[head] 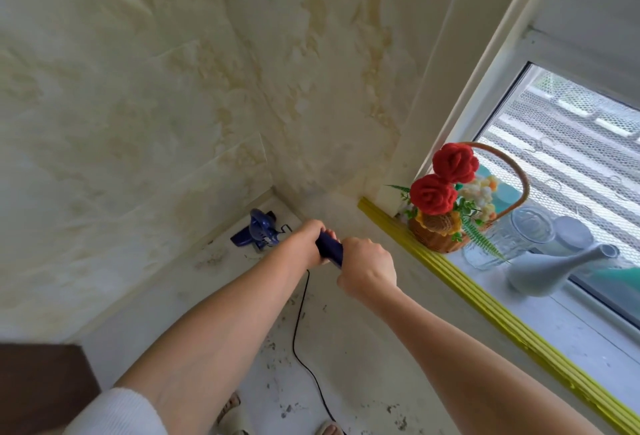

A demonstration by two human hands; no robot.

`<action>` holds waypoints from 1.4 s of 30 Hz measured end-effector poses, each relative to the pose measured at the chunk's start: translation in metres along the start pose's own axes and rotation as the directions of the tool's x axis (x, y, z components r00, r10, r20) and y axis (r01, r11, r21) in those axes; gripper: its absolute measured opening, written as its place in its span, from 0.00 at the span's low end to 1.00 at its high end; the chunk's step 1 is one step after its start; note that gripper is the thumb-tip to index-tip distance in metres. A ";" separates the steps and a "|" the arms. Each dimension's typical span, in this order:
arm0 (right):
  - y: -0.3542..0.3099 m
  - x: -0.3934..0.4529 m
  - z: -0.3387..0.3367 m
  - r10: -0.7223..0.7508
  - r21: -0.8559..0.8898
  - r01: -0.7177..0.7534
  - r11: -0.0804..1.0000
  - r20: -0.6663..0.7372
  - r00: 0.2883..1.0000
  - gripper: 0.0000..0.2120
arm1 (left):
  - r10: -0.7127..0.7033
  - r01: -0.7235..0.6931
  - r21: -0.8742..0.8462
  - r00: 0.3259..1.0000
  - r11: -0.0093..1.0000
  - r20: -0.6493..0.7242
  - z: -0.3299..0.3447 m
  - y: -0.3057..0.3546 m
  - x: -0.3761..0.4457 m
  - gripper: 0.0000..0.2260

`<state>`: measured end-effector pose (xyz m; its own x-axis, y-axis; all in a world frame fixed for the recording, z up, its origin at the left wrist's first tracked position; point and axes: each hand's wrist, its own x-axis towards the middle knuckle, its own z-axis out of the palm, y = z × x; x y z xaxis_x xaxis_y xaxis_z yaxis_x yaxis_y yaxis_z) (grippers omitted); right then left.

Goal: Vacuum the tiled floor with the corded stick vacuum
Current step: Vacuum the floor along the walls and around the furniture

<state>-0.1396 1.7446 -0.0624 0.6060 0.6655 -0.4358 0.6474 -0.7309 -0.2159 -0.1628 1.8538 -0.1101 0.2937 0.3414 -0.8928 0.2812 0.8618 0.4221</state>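
Both hands grip the vacuum handle: left hand wrapped on far end, right hand nearer cam. Vacuum head sits on tiled floor in wall corner. Black cord trails down across floor. Flower basket on windowsill to the right.

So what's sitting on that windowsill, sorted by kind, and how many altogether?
Flower basket: 1
Red knitted roses in it: 2
Clear glasses: 2
Grey long-necked vase, lying on its side: 1
Total: 6
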 end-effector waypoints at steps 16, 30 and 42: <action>-0.029 0.022 0.001 -0.056 -0.089 0.058 0.994 0.024 0.998 0.13 | -0.069 0.086 -0.270 0.995 0.959 0.073 -0.023 0.018 0.009 0.12; -0.008 0.042 0.016 0.127 0.472 -0.420 0.775 0.535 0.835 0.09 | -0.032 0.029 0.058 0.998 0.998 0.050 -0.012 0.011 0.023 0.10; 0.006 0.035 0.021 0.168 0.386 -0.330 0.861 0.396 0.903 0.09 | -0.038 0.039 -0.018 0.998 0.999 0.051 0.003 -0.005 0.029 0.09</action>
<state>-0.1245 1.7604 -0.0970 0.4725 0.4180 -0.7759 0.1791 -0.9075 -0.3799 -0.1524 1.8583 -0.1376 0.3291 0.2892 -0.8989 0.2757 0.8810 0.3844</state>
